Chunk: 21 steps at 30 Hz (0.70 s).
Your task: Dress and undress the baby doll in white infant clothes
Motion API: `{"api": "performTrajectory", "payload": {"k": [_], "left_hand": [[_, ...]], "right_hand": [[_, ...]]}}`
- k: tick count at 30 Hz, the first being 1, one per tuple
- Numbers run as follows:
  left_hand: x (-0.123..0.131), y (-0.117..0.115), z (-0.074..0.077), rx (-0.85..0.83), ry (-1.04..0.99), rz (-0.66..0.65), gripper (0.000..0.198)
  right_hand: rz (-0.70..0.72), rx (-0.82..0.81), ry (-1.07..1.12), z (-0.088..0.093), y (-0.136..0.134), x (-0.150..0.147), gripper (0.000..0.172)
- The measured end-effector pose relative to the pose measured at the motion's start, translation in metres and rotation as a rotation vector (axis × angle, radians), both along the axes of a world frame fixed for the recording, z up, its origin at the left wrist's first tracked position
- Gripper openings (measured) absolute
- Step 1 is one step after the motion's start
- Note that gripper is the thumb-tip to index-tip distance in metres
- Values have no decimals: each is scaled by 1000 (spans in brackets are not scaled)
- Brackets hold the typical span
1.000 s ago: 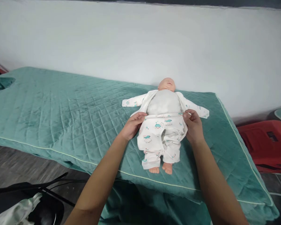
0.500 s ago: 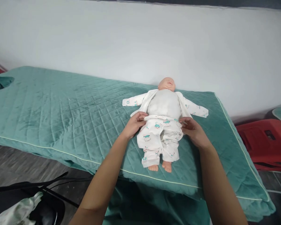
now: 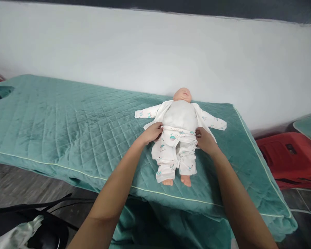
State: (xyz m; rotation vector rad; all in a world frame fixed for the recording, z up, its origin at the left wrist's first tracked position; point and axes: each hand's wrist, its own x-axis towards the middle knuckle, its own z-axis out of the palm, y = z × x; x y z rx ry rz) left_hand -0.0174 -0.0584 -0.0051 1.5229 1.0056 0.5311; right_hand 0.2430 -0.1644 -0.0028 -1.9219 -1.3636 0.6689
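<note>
2 bare forearms — left hand, right hand, both bare

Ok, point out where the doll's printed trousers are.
In the head view, the printed trousers sit on the doll, right of centre on the green quilted cover, waistband held between the left hand and right hand.

Viewpoint: head-worn, above and behind the left hand and right hand gripping the doll's trousers.
Facing: forward, downward; wall beyond the grip.
Nearness: close, forearms fill the lower frame.
</note>
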Motion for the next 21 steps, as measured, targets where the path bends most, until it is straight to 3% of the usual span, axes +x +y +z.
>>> {"api": "performTrajectory", "payload": {"k": [5,9,13,21], "left_hand": [[-4,17,14,-187,68,-269,26],[-10,22,11,-212,-23,-382,38],[-13,19,6,-200,-127,-394,40],[-10,14,-5,-276,-254,-268,20]], "right_hand": [[261,-202,215,18,9,7,20],[381,-186,446,22,4,8,35],[431,-82,581,20,-6,8,44],[371,25,662,10,-11,16,45]]}}
